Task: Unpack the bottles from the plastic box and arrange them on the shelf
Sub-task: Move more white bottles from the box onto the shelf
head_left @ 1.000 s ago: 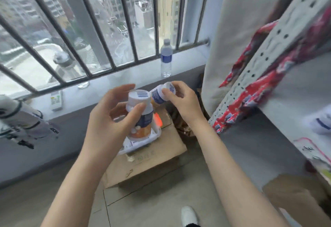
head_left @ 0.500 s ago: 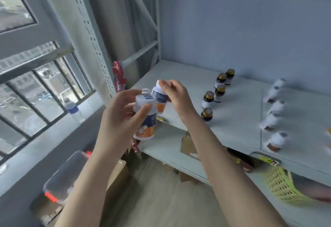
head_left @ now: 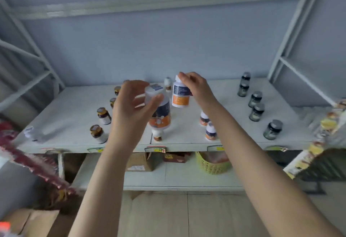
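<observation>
My left hand [head_left: 131, 105] grips a large white bottle [head_left: 159, 111] with a navy and orange label, held upright above the white shelf [head_left: 65, 117]. My right hand [head_left: 196, 88] holds a smaller white bottle [head_left: 180, 94] of the same colours by its cap, just right of the first. Both hang over the middle of the shelf. Small white bottles [head_left: 210, 131] stand in a row beneath them. The plastic box is out of view, save perhaps a red corner at the bottom left.
Brown gold-capped bottles [head_left: 98, 133] stand on the shelf's left, dark glass jars [head_left: 272, 130] on its right. A lower shelf holds a green basket [head_left: 211, 165] and a cardboard box [head_left: 144, 161]. A red patterned cloth [head_left: 33, 161] hangs at the left. Packets [head_left: 325, 124] lie at far right.
My view has swung from the window and the box on the floor round to face the shelf. Both hands carried their bottles along and now hold them over the shelf's middle.
</observation>
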